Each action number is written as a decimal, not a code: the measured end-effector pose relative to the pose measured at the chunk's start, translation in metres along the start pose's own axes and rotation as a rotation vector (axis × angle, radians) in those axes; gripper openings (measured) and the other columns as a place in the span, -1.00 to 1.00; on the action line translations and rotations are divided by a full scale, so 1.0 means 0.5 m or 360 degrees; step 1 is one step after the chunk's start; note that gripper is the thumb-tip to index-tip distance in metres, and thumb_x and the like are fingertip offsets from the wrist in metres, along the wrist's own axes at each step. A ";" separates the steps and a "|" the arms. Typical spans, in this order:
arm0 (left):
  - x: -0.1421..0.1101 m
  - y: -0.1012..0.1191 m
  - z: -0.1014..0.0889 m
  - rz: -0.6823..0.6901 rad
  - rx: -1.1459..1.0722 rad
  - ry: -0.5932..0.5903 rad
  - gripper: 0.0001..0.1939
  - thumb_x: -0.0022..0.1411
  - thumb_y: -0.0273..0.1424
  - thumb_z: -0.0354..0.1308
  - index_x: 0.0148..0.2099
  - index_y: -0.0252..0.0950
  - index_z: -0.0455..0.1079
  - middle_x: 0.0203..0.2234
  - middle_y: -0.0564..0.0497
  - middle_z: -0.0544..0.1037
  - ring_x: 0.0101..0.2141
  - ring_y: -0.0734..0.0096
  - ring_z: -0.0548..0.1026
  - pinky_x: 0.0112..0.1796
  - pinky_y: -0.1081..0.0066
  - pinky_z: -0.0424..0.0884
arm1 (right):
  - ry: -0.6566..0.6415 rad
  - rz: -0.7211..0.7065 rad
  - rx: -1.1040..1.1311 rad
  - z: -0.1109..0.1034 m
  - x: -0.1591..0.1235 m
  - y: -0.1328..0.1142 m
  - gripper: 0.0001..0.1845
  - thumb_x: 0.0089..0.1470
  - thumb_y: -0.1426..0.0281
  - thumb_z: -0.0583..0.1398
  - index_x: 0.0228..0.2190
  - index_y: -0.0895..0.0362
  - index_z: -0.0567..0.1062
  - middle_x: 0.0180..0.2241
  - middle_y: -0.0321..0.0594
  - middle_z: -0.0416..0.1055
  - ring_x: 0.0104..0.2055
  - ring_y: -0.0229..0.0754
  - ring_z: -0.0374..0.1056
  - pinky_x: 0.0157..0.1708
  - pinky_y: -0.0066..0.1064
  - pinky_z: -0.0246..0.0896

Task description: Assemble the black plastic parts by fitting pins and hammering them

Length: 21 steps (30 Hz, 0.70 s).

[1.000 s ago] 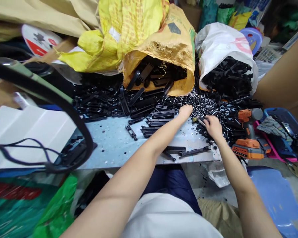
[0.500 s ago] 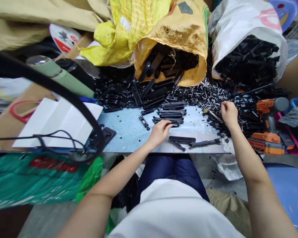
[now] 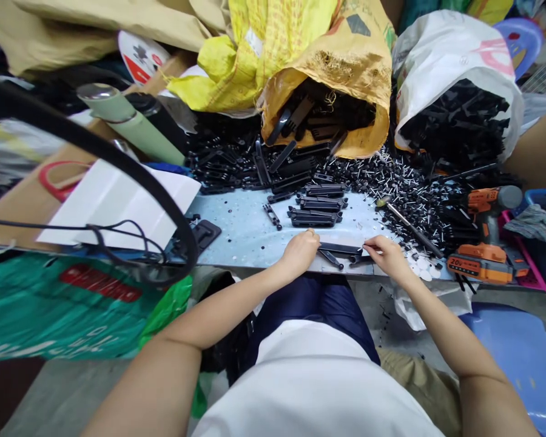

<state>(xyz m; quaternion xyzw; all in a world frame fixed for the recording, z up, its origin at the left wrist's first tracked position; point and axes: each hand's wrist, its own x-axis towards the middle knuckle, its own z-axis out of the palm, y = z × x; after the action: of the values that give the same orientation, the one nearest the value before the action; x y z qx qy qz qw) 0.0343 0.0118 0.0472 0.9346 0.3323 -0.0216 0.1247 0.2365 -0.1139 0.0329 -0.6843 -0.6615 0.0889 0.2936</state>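
Observation:
My left hand (image 3: 301,250) rests at the near edge of the pale blue table (image 3: 241,230), its curled fingers on the left end of a flat black plastic strip (image 3: 341,248). At the strip's right end my right hand (image 3: 386,255) pinches something small that I cannot make out. A second thin black piece (image 3: 331,259) lies just in front of the strip. Stacked black strips (image 3: 316,212) sit a little farther back. A heap of small black-and-silver screws (image 3: 391,182) spreads behind my right hand, with a screwdriver (image 3: 407,224) lying on it.
An orange cordless drill (image 3: 482,243) lies at the right. Behind are a yellow sack (image 3: 346,67) and a white bag (image 3: 450,54), both holding black parts. A green cylinder (image 3: 131,124), white paper (image 3: 113,203), a black hoop with cable (image 3: 131,176) and a black bracket (image 3: 204,232) are at the left.
Both hands have drawn back from the screw heap to the table's near edge and now meet at the black strip. The screwdriver has left my right hand and lies on the screws.

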 end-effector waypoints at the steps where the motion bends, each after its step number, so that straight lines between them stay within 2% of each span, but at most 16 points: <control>1: 0.002 0.004 -0.002 0.0008 0.0008 -0.0018 -0.82 0.22 -0.55 -0.02 -0.29 -0.42 0.42 -0.37 -0.15 0.46 -0.31 0.26 0.49 -0.28 0.36 0.39 | -0.0013 -0.0041 -0.0077 0.000 0.000 -0.004 -0.80 0.12 0.37 0.04 -0.44 0.12 0.42 -0.46 -0.18 0.41 -0.42 -0.23 0.36 -0.41 -0.42 0.27; 4: 0.010 0.005 0.003 0.0079 -0.0020 -0.0047 -0.84 0.21 -0.51 0.02 -0.31 -0.43 0.42 -0.37 -0.15 0.47 -0.33 0.25 0.49 -0.28 0.36 0.39 | -0.0108 -0.0145 -0.0335 0.000 -0.003 -0.018 -0.77 0.16 0.41 -0.01 -0.41 0.13 0.42 -0.42 -0.16 0.40 -0.38 -0.21 0.35 -0.39 -0.43 0.25; 7: 0.011 -0.006 0.021 0.0173 -0.0083 0.0015 -0.88 0.18 -0.45 0.09 -0.34 -0.40 0.42 -0.40 -0.11 0.48 -0.35 0.28 0.49 -0.29 0.38 0.40 | -0.0177 -0.0214 -0.0521 -0.001 -0.008 -0.030 -0.75 0.18 0.44 -0.03 -0.36 0.13 0.43 -0.37 -0.14 0.41 -0.37 -0.22 0.35 -0.38 -0.45 0.23; 9: 0.007 -0.017 0.041 0.0208 -0.0140 0.0164 -0.89 0.16 -0.42 0.13 -0.31 -0.37 0.42 -0.41 -0.08 0.48 -0.36 0.32 0.49 -0.32 0.40 0.40 | -0.0152 -0.0220 -0.0578 -0.001 -0.009 -0.030 -0.75 0.18 0.45 -0.04 -0.36 0.14 0.43 -0.36 -0.13 0.42 -0.37 -0.22 0.36 -0.38 -0.45 0.24; 11: -0.001 -0.027 0.065 0.0226 -0.0204 0.0398 -0.84 0.16 -0.37 0.14 -0.22 -0.36 0.41 -0.42 -0.06 0.49 -0.39 0.34 0.49 -0.36 0.41 0.41 | -0.0120 -0.0220 -0.0576 0.000 -0.010 -0.025 -0.74 0.19 0.44 -0.03 -0.36 0.14 0.44 -0.37 -0.14 0.43 -0.37 -0.23 0.36 -0.38 -0.46 0.25; 13: -0.008 -0.035 0.090 0.0286 -0.0272 0.0675 -0.80 0.21 -0.35 0.09 -0.16 -0.35 0.38 -0.42 -0.06 0.49 -0.40 0.36 0.48 -0.37 0.41 0.42 | -0.0136 -0.0260 -0.0529 0.002 -0.012 -0.017 -0.75 0.19 0.43 -0.03 -0.35 0.13 0.45 -0.37 -0.15 0.44 -0.37 -0.24 0.38 -0.38 -0.47 0.27; 16: -0.011 -0.045 0.122 0.0488 -0.0297 0.1016 -0.82 0.28 -0.43 -0.04 -0.15 -0.35 0.36 -0.46 -0.05 0.49 -0.40 0.40 0.47 -0.34 0.40 0.43 | -0.0172 -0.0350 -0.0457 0.009 -0.016 -0.007 -0.74 0.19 0.41 -0.02 -0.31 0.13 0.46 -0.34 -0.16 0.46 -0.35 -0.25 0.40 -0.37 -0.47 0.31; 18: -0.009 -0.053 0.134 0.0624 -0.0230 0.1146 -0.81 0.29 -0.48 -0.07 -0.12 -0.35 0.34 -0.50 -0.03 0.48 -0.44 0.42 0.46 -0.36 0.39 0.43 | -0.0132 -0.0370 -0.0431 0.016 -0.019 -0.003 -0.73 0.20 0.40 -0.03 -0.29 0.13 0.46 -0.33 -0.14 0.47 -0.33 -0.25 0.41 -0.35 -0.45 0.33; 21: -0.001 -0.065 0.137 0.0810 -0.0119 0.1216 -0.80 0.29 -0.51 -0.07 -0.07 -0.34 0.29 -0.54 0.01 0.46 -0.47 0.44 0.45 -0.42 0.40 0.42 | -0.0048 -0.0383 -0.0392 0.025 -0.025 0.001 -0.72 0.20 0.42 -0.03 -0.24 0.13 0.46 -0.31 -0.13 0.47 -0.30 -0.24 0.41 -0.31 -0.44 0.35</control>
<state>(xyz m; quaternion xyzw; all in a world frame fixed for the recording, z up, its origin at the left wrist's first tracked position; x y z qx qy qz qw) 0.0164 0.0189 -0.0261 0.9224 0.1148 0.3677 0.0282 0.2290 -0.1222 0.0191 -0.6295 -0.7489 -0.0184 0.2060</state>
